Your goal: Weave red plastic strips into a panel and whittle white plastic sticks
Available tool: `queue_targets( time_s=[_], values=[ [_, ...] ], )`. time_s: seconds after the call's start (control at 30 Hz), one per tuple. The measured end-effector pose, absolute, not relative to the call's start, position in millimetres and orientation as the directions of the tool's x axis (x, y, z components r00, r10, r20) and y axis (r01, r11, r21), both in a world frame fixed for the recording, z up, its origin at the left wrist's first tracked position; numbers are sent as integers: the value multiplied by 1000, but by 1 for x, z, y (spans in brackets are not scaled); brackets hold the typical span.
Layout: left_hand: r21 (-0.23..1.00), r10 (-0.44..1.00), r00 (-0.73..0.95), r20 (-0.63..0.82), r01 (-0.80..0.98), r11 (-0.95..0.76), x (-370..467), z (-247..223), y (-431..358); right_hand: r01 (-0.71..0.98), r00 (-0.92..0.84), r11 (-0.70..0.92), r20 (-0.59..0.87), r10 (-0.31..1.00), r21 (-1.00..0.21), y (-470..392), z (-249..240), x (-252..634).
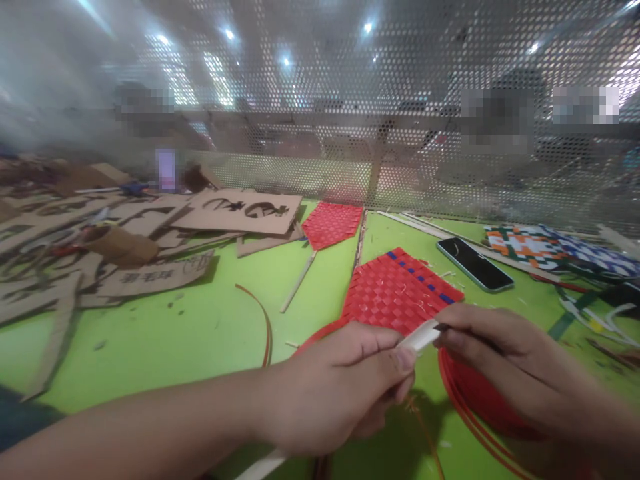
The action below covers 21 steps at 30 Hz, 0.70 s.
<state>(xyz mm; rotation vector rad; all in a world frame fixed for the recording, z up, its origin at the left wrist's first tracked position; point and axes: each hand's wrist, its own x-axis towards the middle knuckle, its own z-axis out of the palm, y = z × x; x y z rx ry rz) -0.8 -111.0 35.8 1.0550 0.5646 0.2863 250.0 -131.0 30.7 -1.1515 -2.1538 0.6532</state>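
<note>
Nearest my camera is the left hand (345,387), its thumb and fingers clamped on a pale strip (423,338) that slants up to the right, the other end showing below the hand. I take the large red woven piece (385,293) as my landmark: the strip is on its near side, overlapping its near edge in my view. The right hand (515,360), near the landmark's right corner, has thumb and forefinger pinched together on a small dark thing (441,327) at the strip's upper end; I cannot tell what it is. A red coil (463,407) lies on the near side of the landmark, partly behind the hands. Just to the landmark's right I see a phone (475,264), and farther right an orange, green and white woven piece (525,247). Beyond it to the left is a smaller red woven piece (333,225) on a stick (299,281); well to its left lie a cardboard tube (120,247) and a cut-out cardboard sheet (235,213). All this rests on a green table (200,347), with a perforated screen (320,133) beyond the landmark.
</note>
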Motion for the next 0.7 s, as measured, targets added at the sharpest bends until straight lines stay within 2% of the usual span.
queue_targets(
  time_s=[0.13,0.3,0.4,0.53,0.7],
  values=[
    [887,473,830,-295,55,458,-1,33,-110,530,-441,433,199,875,-729,-130,32,252],
    [901,483,815,-321,105,421,1,28,-102,556,-447,432,182,876,-710,-124,27,258],
    [901,489,801,-345,137,411,3,25,-99,585,-395,453,251,884,-673,-121,25,261],
    [890,498,804,-326,84,448,5,23,-99,627,-285,477,388,876,-616,-118,23,262],
    [902,507,793,-338,119,415,4,26,-100,624,-270,493,426,864,-606,-119,23,259]
  ],
)
